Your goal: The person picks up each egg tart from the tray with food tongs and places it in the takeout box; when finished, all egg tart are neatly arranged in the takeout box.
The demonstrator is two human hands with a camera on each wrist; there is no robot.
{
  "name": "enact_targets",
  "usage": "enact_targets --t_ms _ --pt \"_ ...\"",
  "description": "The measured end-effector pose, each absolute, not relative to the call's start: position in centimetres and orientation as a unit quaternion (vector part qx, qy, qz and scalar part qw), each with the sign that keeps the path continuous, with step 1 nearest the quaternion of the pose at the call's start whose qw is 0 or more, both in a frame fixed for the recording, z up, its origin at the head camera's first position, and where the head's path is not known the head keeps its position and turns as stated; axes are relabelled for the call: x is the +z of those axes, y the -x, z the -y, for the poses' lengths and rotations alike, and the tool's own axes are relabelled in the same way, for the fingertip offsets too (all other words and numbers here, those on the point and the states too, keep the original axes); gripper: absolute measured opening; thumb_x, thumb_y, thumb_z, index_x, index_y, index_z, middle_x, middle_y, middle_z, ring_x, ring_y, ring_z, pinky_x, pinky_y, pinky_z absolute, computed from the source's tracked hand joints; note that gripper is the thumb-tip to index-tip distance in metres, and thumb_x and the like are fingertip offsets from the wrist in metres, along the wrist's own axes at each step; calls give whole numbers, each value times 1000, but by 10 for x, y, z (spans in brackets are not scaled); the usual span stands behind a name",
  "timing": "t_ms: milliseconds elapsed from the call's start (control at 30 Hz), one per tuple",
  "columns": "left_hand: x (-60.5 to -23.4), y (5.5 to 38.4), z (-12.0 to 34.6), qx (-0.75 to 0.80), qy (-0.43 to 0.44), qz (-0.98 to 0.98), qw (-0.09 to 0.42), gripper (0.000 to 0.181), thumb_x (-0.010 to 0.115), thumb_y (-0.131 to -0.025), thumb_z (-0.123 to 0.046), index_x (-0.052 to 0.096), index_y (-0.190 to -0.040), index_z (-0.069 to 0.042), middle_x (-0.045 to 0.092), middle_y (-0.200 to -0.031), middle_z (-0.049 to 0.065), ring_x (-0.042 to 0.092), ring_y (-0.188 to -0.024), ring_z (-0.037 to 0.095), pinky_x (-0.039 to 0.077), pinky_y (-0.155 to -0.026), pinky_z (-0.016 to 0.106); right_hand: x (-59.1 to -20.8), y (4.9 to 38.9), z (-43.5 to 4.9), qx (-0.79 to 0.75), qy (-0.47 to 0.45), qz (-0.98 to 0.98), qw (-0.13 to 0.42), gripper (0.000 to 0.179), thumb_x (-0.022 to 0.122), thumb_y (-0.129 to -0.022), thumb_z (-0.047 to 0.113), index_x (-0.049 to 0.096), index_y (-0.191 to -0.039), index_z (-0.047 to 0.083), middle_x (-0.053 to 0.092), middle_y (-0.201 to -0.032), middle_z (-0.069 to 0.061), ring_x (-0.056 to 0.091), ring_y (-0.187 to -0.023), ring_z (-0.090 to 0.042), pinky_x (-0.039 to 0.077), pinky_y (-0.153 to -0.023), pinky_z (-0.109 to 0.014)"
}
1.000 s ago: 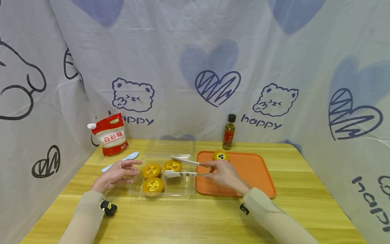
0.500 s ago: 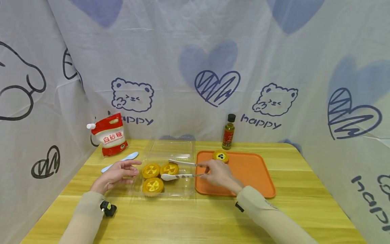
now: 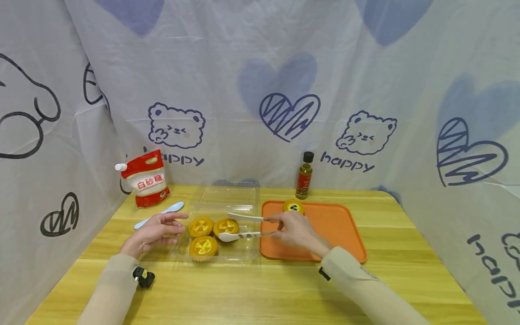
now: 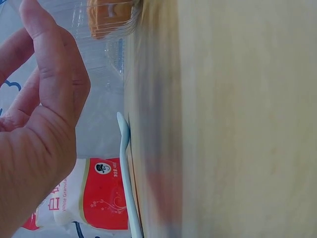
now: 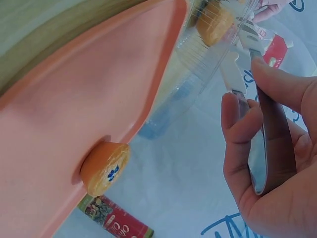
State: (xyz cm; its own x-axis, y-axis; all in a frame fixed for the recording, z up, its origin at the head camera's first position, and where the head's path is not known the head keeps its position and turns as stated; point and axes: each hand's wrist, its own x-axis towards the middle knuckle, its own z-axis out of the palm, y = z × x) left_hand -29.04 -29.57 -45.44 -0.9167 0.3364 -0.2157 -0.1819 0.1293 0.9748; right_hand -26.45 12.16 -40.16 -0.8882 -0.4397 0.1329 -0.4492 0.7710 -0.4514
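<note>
My right hand (image 3: 300,232) grips a pair of tongs (image 5: 277,144) with white tips and metal arms. Its spread tips reach over the clear plastic container (image 3: 248,253), one on the far side and one at the near edge of an egg tart (image 3: 224,227). Two more egg tarts, one at the back left (image 3: 201,227) and one in front (image 3: 203,247), sit in the same container. At the container's left side my left hand (image 3: 156,232) hovers with loosely bent fingers and holds nothing; whether it touches the plastic wall I cannot tell.
Right of the container lies an orange tray (image 3: 335,230) bearing a tart with blue dots (image 3: 293,206). Behind it stands a bottle (image 3: 304,178). A red and white sugar bag (image 3: 148,180) and a pale blue spoon (image 3: 172,208) are at the left. The container's clear lid (image 3: 227,198) lies folded back.
The right-hand tart has shifted left, against the other tarts. The tongs moved left with it, then back slightly right with their tips apart. My left hand has stayed in place.
</note>
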Motion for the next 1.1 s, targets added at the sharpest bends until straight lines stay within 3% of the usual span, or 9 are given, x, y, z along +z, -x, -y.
enact_targets --t_ms 433,667,1100 --pt "-453 290 296 659 -51 -723 199 55 65 -93 -8 43 -144 -1 64 -100 3 65 -88 16 60 -74 31 -404 267 -119 237 -225 945 17 42 78 -83 18 69 -124 20 72 -117 0 63 -81 -9 48 -58 -25" --pt "-453 290 295 660 -50 -723 199 55 65 -93 -7 44 -143 -1 64 -100 3 65 -87 16 60 -74 31 -404 268 -127 268 -227 936 -3 47 80 -81 17 68 -126 19 71 -119 0 60 -75 -6 49 -62 -26" --pt "-453 290 295 658 -51 -724 199 57 65 -93 -8 42 -145 1 65 -101 4 64 -85 15 60 -74 30 -410 274 -152 315 -211 925 -11 48 80 -81 14 68 -126 23 70 -121 1 60 -79 -9 49 -70 -30"
